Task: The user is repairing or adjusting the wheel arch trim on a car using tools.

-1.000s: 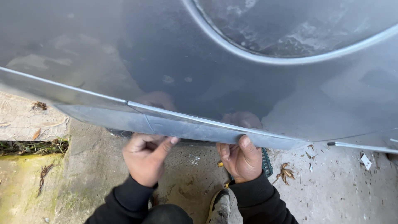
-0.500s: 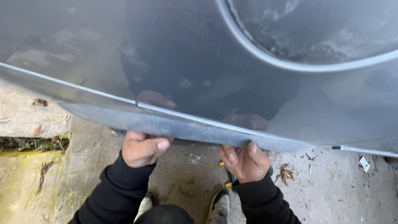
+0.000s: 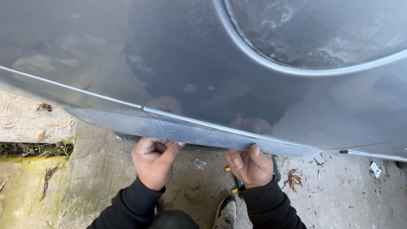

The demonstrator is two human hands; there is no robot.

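While both hands' grip curls under it, the grey sill trim looks dusty, perhaps scuffed.

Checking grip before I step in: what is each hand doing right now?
Left hand: fingers curled under the grey sill trim strip, gripping it.
Right hand: closed on the same strip's lower edge.

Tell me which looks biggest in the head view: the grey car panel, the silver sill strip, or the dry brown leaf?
1. grey car panel
2. silver sill strip
3. dry brown leaf, though it lies farther away on the ground.
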